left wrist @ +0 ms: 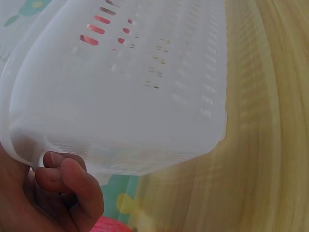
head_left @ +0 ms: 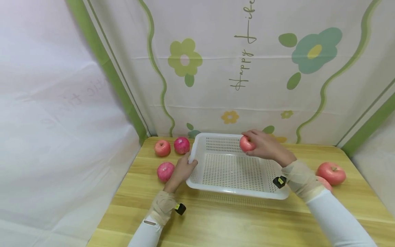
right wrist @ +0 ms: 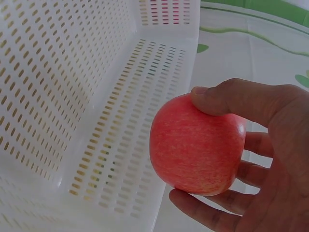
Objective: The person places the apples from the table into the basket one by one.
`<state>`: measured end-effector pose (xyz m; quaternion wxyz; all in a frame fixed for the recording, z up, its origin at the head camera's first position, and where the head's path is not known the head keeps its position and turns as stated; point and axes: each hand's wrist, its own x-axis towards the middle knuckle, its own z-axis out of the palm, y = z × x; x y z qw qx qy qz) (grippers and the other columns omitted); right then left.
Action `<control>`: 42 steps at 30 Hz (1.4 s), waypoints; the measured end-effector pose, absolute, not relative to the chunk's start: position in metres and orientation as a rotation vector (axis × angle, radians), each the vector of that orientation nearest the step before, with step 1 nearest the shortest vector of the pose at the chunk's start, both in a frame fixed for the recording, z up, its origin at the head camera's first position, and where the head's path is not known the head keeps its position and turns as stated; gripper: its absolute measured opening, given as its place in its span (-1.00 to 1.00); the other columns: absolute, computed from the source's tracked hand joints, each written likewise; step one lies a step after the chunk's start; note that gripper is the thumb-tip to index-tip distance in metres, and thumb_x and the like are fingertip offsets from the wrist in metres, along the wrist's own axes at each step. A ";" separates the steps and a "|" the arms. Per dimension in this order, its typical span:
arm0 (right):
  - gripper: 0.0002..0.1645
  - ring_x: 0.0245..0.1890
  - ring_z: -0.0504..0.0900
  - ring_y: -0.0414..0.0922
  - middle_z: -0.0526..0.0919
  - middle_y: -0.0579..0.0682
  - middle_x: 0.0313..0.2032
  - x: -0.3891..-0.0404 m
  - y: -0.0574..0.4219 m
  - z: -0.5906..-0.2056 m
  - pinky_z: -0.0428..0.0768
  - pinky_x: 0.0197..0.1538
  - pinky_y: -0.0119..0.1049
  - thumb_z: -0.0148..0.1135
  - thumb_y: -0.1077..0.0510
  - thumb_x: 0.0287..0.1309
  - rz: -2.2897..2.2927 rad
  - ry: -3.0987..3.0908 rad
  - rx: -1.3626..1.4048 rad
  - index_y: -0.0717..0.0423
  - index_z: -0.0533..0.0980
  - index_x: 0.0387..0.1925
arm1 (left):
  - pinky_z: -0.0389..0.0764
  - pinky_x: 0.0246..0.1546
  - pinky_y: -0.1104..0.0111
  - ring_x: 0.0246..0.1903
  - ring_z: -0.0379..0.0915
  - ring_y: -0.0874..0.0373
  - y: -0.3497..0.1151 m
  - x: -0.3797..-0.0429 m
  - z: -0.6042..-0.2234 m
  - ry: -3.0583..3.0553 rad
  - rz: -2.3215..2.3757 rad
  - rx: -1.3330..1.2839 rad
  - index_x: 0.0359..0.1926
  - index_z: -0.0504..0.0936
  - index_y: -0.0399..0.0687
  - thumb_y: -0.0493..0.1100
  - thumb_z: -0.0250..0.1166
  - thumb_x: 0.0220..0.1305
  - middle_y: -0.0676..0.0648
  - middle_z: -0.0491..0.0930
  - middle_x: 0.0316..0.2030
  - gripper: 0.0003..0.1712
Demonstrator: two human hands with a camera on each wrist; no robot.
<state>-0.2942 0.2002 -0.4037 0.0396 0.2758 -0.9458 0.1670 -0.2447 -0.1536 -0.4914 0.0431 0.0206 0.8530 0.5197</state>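
A white plastic basket (head_left: 234, 191) with slotted walls and a perforated bottom is on the wooden table. My left hand (head_left: 182, 169) grips its left rim; the left wrist view shows the fingers (left wrist: 82, 186) curled at the basket's edge. In my right hand (head_left: 264, 145) is a red apple (head_left: 246, 144), held over the far side of the basket. The right wrist view shows the thumb on top of this apple (right wrist: 195, 145) and the other fingers around its underside. No fruit shows inside the basket.
Left of the basket lie a light red apple (head_left: 162, 148) and two deep pink round fruits (head_left: 182, 145), one beside my left hand. To the right are a large red apple (head_left: 331, 173) and another, partly hidden by my right forearm. A patterned curtain (head_left: 210, 92) hangs behind the table.
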 end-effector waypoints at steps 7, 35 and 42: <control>-0.07 0.32 0.52 0.30 0.47 0.30 0.42 -0.297 0.190 -0.406 0.67 0.15 0.27 0.55 0.05 0.10 0.544 -2.929 0.843 0.18 0.43 0.48 | 0.86 -0.30 0.12 -0.12 0.78 -0.14 -0.153 -0.246 -0.493 2.620 1.588 0.045 0.59 0.29 -0.21 -0.08 0.15 0.53 -0.42 0.65 0.19 -0.29; -0.09 0.25 0.57 0.21 0.54 0.24 0.36 -0.306 0.151 -0.421 0.68 0.10 0.17 0.57 0.06 0.03 0.559 -2.909 0.977 0.16 0.49 0.43 | 0.86 -0.27 0.11 -0.08 0.78 -0.17 -0.152 -0.246 -0.493 2.622 1.600 0.022 0.59 0.31 -0.22 -0.09 0.16 0.54 -0.42 0.64 0.20 -0.30; -0.08 0.22 0.58 0.15 0.58 0.19 0.32 -0.308 0.140 -0.425 0.69 0.05 0.10 0.56 0.05 0.02 0.512 -2.900 1.050 0.15 0.49 0.44 | 0.86 -0.27 0.12 -0.08 0.78 -0.17 -0.152 -0.247 -0.494 2.618 1.593 0.015 0.59 0.30 -0.22 -0.09 0.16 0.54 -0.42 0.63 0.20 -0.30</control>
